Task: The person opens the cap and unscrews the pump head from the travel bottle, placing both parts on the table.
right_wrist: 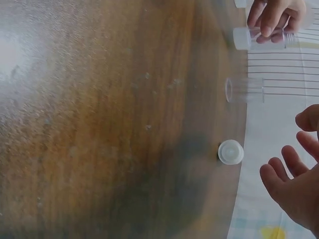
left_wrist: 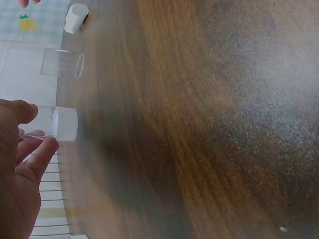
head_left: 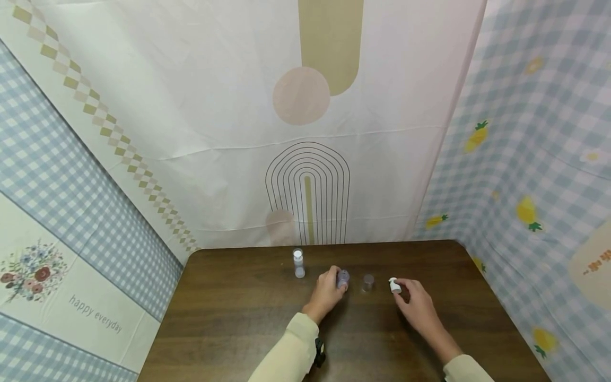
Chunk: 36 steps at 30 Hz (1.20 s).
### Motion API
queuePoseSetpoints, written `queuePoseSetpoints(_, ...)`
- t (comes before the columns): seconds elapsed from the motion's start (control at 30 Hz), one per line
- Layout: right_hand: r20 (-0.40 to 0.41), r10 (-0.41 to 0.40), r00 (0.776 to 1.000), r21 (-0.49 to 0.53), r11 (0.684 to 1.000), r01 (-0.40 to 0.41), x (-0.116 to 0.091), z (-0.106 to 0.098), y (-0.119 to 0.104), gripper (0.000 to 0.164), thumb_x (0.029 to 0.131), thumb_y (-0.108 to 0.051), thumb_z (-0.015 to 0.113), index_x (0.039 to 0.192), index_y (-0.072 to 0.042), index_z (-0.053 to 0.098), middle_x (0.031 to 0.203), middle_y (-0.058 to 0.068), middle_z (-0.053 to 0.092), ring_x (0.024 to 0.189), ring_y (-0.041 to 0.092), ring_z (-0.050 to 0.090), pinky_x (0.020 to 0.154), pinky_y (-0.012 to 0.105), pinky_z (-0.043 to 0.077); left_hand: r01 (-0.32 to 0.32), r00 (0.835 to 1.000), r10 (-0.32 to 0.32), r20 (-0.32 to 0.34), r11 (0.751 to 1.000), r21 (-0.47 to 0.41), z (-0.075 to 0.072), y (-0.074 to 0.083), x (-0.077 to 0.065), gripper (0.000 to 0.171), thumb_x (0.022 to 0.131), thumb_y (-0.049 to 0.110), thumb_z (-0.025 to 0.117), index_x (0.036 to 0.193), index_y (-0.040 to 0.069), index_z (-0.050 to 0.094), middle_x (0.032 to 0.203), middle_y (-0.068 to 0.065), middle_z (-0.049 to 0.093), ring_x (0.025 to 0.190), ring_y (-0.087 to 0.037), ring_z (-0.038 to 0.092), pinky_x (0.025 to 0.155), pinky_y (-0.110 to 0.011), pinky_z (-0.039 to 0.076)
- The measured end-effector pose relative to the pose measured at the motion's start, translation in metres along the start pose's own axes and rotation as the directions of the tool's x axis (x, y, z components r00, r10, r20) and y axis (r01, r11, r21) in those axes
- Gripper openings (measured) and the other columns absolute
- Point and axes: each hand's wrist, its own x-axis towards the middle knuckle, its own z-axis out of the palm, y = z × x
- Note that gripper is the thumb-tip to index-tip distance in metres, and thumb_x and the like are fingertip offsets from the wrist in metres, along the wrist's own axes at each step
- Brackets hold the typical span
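Note:
My left hand (head_left: 326, 292) grips a clear bottle (head_left: 343, 279) that stands on the wooden table. The bottle has a white base (left_wrist: 66, 124) and a bare threaded neck (right_wrist: 289, 40). To its right is a clear cylindrical cap (head_left: 368, 283). Farther right, a small white pump head (head_left: 394, 286) with a short spout sits on the table. Beside that pump head is my right hand (head_left: 418, 303), its fingers spread and apart from it in the right wrist view. No object shows between those fingers.
A second clear bottle (head_left: 298, 264) with a white pump inside its cap stands upright to the left of my left hand. A patterned cloth (head_left: 229, 191) hangs behind the table (head_left: 229, 313), with checked cloth at both sides.

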Motion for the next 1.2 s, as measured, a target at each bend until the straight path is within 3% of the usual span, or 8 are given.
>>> queuePoseSetpoints(0.23,-0.012,-0.042,0.999,-0.009,0.999,0.042,-0.007,0.007,0.001,0.035,0.084,0.001,0.078,0.117,0.001,0.068,0.114,0.023,0.066,0.108,0.043,0.065,0.090,0.059,0.051,0.030,0.999,-0.030,0.015,0.999,-0.022,0.003,0.001,-0.002,0.035,0.086,0.009,0.082,0.115,0.006,0.063,0.104,-0.012,0.074,0.093,-0.025,0.072,0.078,-0.034,0.059)
queuePoseSetpoints(0.7,0.030,-0.007,1.000,0.015,1.000,0.006,-0.007,0.007,-0.001,0.035,0.086,0.000,0.077,0.120,0.001,0.068,0.116,0.023,0.066,0.110,0.043,0.065,0.091,0.059,0.051,0.057,0.998,-0.056,0.028,0.998,-0.027,0.004,0.006,0.000,0.035,0.088,0.009,0.080,0.117,0.006,0.062,0.108,-0.014,0.074,0.096,-0.028,0.073,0.080,-0.038,0.059)
queuePoseSetpoints(0.97,0.028,-0.007,1.000,0.015,1.000,0.007,-0.010,0.006,-0.005,0.034,0.087,-0.001,0.076,0.120,0.000,0.068,0.115,0.019,0.067,0.107,0.038,0.067,0.089,0.056,0.053,0.088,0.996,-0.086,0.029,0.994,-0.071,0.003,-0.004,-0.006,0.042,0.089,0.013,0.080,0.125,0.003,0.060,0.112,-0.015,0.072,0.101,-0.029,0.071,0.086,-0.041,0.059)
queuePoseSetpoints(1.2,-0.002,-0.037,0.999,0.010,0.999,0.037,-0.008,0.004,-0.009,0.033,0.087,-0.002,0.077,0.119,0.000,0.069,0.113,0.015,0.067,0.104,0.032,0.067,0.086,0.051,0.054,0.043,0.996,-0.049,-0.074,0.996,-0.083,-0.009,-0.016,-0.015,0.039,0.087,0.009,0.081,0.120,0.002,0.062,0.110,-0.017,0.072,0.100,-0.032,0.071,0.087,-0.043,0.059)
